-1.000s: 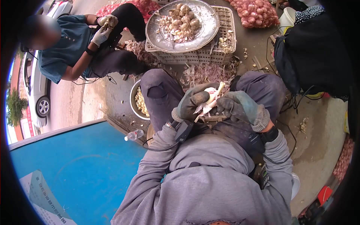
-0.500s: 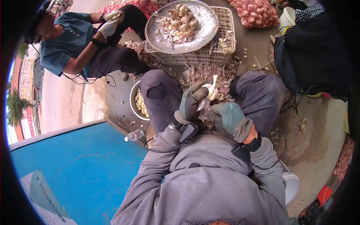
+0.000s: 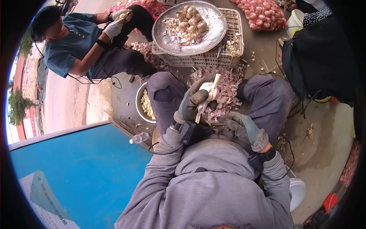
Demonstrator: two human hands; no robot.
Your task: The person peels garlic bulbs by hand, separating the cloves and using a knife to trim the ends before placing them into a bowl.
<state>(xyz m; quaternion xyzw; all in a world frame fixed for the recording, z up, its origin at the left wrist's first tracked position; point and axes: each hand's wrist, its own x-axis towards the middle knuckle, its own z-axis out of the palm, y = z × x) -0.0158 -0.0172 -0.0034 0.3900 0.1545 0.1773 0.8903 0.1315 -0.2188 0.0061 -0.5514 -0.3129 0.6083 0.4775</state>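
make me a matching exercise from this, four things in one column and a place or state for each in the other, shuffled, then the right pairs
1. left hand
2. tray
3. bottle
4. bowl

A. lying on its side
B. beside the left knee, with cloves in it
C. gripping a garlic bulb
D. on top of a crate

Pairs: 1-C, 2-D, 3-A, 4-B

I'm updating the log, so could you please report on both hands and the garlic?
Left hand: holding garlic bulb, stalk on. Right hand: apart from the bulb, grip unclear. Garlic skins on the ground beyond; nothing visibly blocking the bulb.
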